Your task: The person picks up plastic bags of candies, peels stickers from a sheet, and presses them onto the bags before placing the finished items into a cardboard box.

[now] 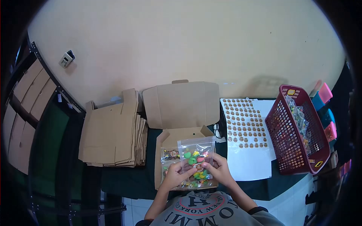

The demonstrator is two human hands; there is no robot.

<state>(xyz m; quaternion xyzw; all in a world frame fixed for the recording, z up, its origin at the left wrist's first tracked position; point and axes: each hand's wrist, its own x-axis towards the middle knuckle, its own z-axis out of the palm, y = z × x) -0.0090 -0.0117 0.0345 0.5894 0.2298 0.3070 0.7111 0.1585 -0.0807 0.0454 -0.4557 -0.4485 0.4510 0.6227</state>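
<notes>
Both my hands hold a clear zip bag (pixel 196 150) of colourful candies upright over an open cardboard box (pixel 158 177). My left hand (pixel 174 177) grips the bag's left side, its thumb toward a round brown sticker (pixel 198 167) on the front. From the right side, my right hand (pixel 221 171) is closed on the bag, its thumb at the same sticker. Inside the box lies another candy bag (pixel 171 153), partly hidden by my left hand and the held bag. The box's lid (pixel 183 105) stands raised toward the wall.
A stack of flattened cardboard boxes (pixel 109 135) is at the left. White sheets of round stickers (pixel 247 162) lie right of the box. Beyond them stands a maroon basket (pixel 277 128) with several candy bags. A shelf with cardboard boxes (pixel 32 90) is far left.
</notes>
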